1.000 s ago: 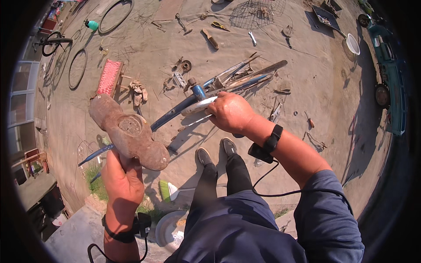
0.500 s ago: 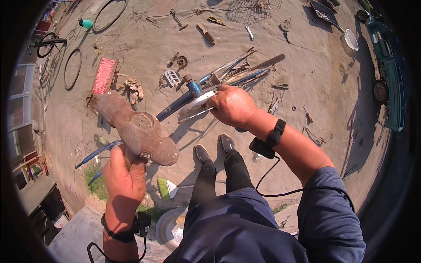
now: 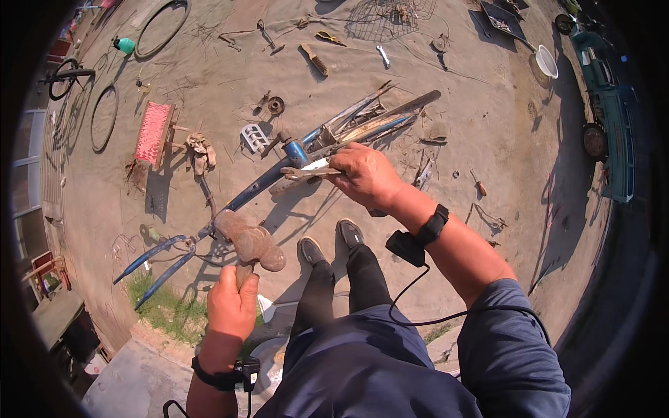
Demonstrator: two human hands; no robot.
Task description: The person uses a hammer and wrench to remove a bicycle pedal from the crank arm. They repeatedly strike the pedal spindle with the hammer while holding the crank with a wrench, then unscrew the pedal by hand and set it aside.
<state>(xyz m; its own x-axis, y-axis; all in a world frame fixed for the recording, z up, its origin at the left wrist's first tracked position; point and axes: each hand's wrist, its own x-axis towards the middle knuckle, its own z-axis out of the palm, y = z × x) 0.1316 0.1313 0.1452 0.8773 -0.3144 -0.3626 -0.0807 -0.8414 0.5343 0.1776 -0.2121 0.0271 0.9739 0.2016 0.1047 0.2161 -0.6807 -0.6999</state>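
Note:
My left hand (image 3: 233, 304) grips the post under a worn brown bicycle saddle (image 3: 249, 241), held up in front of me at the lower left. My right hand (image 3: 367, 174) is closed on a metal wrench-like tool (image 3: 306, 172) that points left, out over the ground. Below both lies a blue bicycle frame (image 3: 268, 180) with its fork (image 3: 157, 261) near a grass patch. My two black shoes (image 3: 327, 244) stand just behind the frame.
Scattered on the sandy ground: a red brush-like block (image 3: 153, 131), gloves (image 3: 201, 151), a pedal (image 3: 254, 136), hand tools (image 3: 315, 60), a wire basket (image 3: 390, 17), bicycle wheels and tyres (image 3: 104, 117), a white bowl (image 3: 546, 61). A blue vehicle (image 3: 610, 118) stands at the right.
The saddle in my left hand has dropped lower and farther from the camera. My right hand with the tool has stayed nearly in place.

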